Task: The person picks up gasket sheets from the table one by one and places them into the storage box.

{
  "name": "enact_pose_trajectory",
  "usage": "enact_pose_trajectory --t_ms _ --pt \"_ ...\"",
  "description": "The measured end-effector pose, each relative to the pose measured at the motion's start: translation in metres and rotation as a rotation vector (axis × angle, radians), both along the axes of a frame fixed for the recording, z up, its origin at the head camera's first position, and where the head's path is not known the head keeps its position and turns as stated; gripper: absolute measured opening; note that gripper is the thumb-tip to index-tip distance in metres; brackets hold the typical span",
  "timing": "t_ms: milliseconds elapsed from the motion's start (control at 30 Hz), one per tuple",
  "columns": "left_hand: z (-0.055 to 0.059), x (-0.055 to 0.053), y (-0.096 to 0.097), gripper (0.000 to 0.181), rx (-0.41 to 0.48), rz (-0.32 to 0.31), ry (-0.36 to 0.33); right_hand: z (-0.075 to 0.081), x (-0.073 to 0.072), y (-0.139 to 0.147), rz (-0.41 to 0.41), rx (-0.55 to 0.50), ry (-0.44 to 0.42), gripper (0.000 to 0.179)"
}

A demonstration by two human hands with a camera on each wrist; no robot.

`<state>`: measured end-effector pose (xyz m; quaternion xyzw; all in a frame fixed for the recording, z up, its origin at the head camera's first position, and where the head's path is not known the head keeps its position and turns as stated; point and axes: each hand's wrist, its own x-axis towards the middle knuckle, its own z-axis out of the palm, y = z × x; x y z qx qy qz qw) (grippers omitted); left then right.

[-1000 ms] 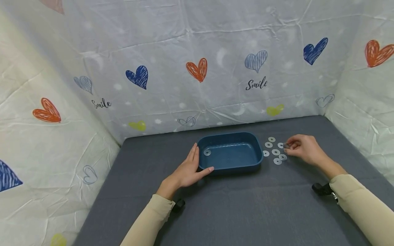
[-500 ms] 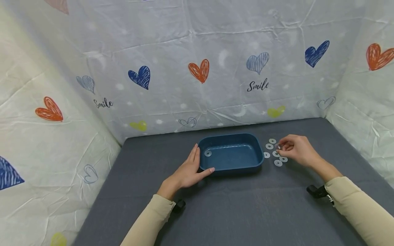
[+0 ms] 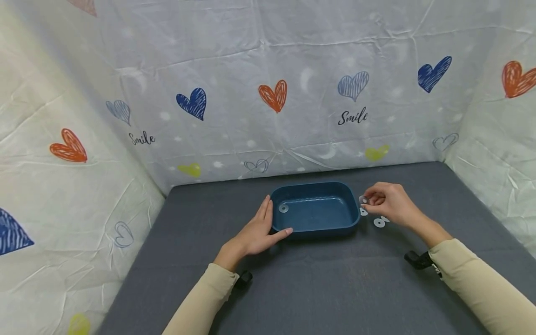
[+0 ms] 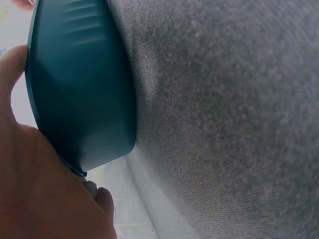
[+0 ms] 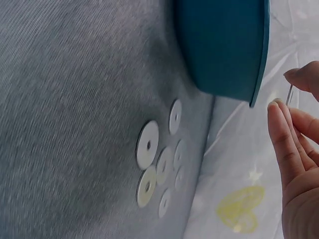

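Observation:
My left hand [image 3: 255, 232] lies at the left end of a blue rectangular plastic tray [image 3: 318, 231], straight fingers along its left side and thumb on the front rim. In the left wrist view, the thumb touches the rim of the tray [image 4: 79, 89]. One flat metal washer [image 3: 284, 208] lies inside, near the left end. Just off the tray's right end, my right hand [image 3: 391, 204] pinches another washer [image 5: 290, 94] between thumb and fingertips, seen edge-on in the right wrist view and raised above the cloth.
Several loose washers [image 5: 148, 145] lie on the grey tablecloth [image 3: 318, 288] right of the tray, partly hidden by my right hand in the head view. A white curtain [image 3: 234, 56] printed with hearts hangs behind and at both sides.
My right hand has moved left from the far side of the loose washers to the tray's right end, carrying the pinched washer. The left hand has stayed on the tray.

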<state>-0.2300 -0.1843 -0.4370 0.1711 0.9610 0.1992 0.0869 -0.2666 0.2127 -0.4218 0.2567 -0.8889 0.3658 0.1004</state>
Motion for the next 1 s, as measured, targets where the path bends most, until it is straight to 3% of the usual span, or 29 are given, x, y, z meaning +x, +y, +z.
enact_pose_trajectory --t_ms 1000 --pt "-0.001 0.000 -0.001 0.113 -0.003 -0.009 0.013 0.002 -0.016 -0.072 0.157 0.006 0.001 0.017"
